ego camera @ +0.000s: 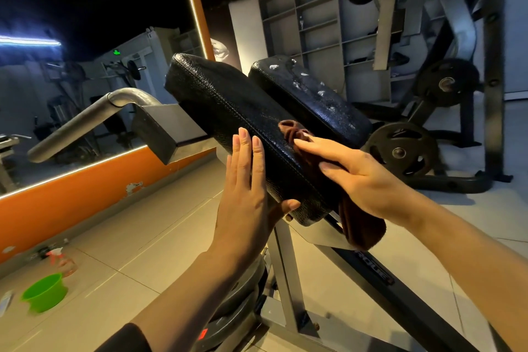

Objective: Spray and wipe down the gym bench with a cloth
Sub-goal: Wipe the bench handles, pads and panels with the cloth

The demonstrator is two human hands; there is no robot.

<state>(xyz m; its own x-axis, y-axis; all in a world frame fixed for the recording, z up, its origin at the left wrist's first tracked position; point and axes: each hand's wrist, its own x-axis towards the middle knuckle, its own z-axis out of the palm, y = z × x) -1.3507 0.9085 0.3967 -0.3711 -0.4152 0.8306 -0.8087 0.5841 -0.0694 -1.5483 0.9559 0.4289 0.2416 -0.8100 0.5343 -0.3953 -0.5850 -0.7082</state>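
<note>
Head | left hand (245,180) flat on pad (228,106) edge | right hand (360,177) presses cloth (360,223)

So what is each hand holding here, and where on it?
Right hand presses the brown cloth flat against the near black pad, gripping nothing. Left hand steadies that pad's lower side edge, fingers straight.
</note>
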